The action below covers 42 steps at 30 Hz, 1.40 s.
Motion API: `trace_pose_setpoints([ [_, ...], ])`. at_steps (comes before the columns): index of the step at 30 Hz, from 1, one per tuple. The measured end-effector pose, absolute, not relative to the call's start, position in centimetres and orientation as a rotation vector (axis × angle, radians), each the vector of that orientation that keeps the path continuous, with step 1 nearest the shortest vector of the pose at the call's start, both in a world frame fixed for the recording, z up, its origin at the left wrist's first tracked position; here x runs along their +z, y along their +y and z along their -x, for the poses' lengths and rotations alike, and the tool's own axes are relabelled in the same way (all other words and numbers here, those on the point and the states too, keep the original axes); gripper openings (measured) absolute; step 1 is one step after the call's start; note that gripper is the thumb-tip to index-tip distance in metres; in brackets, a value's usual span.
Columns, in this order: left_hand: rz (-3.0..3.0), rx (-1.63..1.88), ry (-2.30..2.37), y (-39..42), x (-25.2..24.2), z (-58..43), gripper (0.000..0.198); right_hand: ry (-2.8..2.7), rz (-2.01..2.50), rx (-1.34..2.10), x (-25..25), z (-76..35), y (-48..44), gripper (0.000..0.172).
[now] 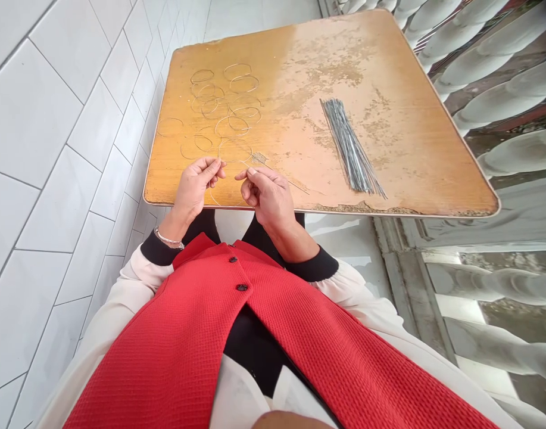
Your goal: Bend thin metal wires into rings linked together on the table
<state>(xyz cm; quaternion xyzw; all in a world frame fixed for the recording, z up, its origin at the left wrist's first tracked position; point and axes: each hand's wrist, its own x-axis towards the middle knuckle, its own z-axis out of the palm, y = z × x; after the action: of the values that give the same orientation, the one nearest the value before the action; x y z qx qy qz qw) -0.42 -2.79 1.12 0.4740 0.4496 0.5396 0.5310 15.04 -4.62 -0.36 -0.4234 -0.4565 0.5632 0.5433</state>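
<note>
Near the worktop (290,77) front edge, the left hand (204,176) pinches a thin wire (212,196); whether the curled right hand (267,189) holds any is unclear. Wire rings (231,113) lie toward the left edge, a straight-wire bundle (352,149) toward the right.

Rounded-corner table (284,128), surface worn and flaking across its right half: loosely scattered, partly overlapping thin wire rings (229,117) at left, bundle of straight grey wires (351,149) at right.
</note>
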Motion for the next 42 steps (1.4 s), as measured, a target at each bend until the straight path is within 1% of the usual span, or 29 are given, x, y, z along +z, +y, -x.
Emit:
trace_pose_setpoints([
  [5, -1.236, 1.199, 1.093, -3.0, 1.7, 0.4, 0.024, -1.113, 1.04, 1.331, -0.3, -15.0, -4.8, 0.037],
  [10, -1.136, 1.233, 1.075, -3.1, 1.8, -0.1, 0.024, -1.126, 0.983, 1.391, -0.2, -14.9, -5.0, 0.033],
  [15, -1.051, 1.248, 1.088, -3.3, 2.0, -0.4, 0.026, -1.144, 0.952, 1.422, -0.2, -14.9, -5.1, 0.034],
  [20, -1.095, 1.249, 1.118, -3.1, 1.8, 0.1, 0.025, -1.125, 0.91, 1.477, -0.3, -15.0, -5.0, 0.028],
  [24, -1.166, 1.137, 1.074, -3.2, 2.3, 0.7, 0.019, -1.129, 0.904, 1.512, -0.4, -15.1, -4.8, 0.024],
  [27, -1.175, 1.096, 1.069, -3.4, 2.8, 0.8, 0.016, -1.142, 0.926, 1.509, -0.5, -15.0, -4.8, 0.026],
  [32, -1.163, 1.115, 1.087, -3.2, 2.5, 0.5, 0.02, -1.157, 0.923, 1.519, -0.5, -14.9, -4.9, 0.029],
  [37, -1.202, 1.105, 1.091, -3.0, 2.2, 0.9, 0.02, -1.144, 0.904, 1.544, -0.6, -14.8, -5.0, 0.029],
  [42, -1.242, 1.119, 1.137, -2.9, 2.6, 1.4, 0.019, -1.11, 0.881, 1.484, -0.8, -14.7, -5.0, 0.032],
])
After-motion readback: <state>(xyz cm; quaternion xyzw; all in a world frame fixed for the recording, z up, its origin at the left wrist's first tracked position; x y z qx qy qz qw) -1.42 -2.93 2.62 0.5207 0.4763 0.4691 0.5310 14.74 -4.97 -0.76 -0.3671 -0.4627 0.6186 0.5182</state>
